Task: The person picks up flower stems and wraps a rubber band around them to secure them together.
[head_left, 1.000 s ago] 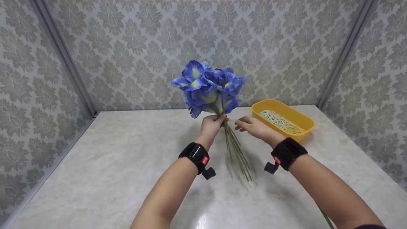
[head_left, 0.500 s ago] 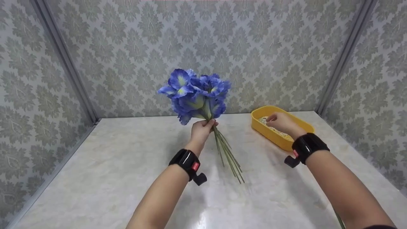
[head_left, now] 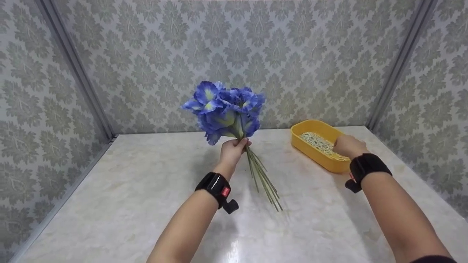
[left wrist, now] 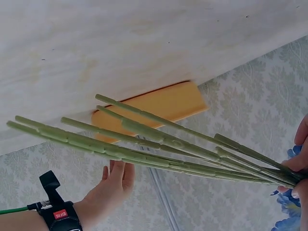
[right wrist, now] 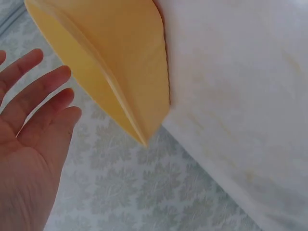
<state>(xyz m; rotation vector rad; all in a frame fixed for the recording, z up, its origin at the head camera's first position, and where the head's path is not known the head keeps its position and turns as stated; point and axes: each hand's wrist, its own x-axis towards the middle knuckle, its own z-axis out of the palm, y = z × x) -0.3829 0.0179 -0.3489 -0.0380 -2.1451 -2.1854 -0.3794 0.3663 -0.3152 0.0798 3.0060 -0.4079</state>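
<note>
My left hand [head_left: 231, 151] grips a bunch of blue artificial irises [head_left: 226, 109] just below the blooms, thumb across the stems. The thin green stems [left wrist: 168, 144] fan out below it toward the lower right. At the back right is a yellow plastic container [head_left: 310, 153] with pale rubber bands [head_left: 317, 142] lying in its bottom. Over the container's right end hovers my right hand [head_left: 349, 146]. In the right wrist view its fingers [right wrist: 48, 82] are loosely spread beside the container's rim, and nothing shows between them.
Beneath everything lies a pale marbled tabletop [head_left: 146, 204]. Patterned wall panels [head_left: 175, 54] with grey corner strips [head_left: 73, 69] close off the back and both sides. Each wrist wears a black strap [head_left: 215, 188] with a small hanging tab.
My right hand has moved from beside the stems rightward, over the container to its right end. My left hand has shifted slightly left with the irises, still gripping them.
</note>
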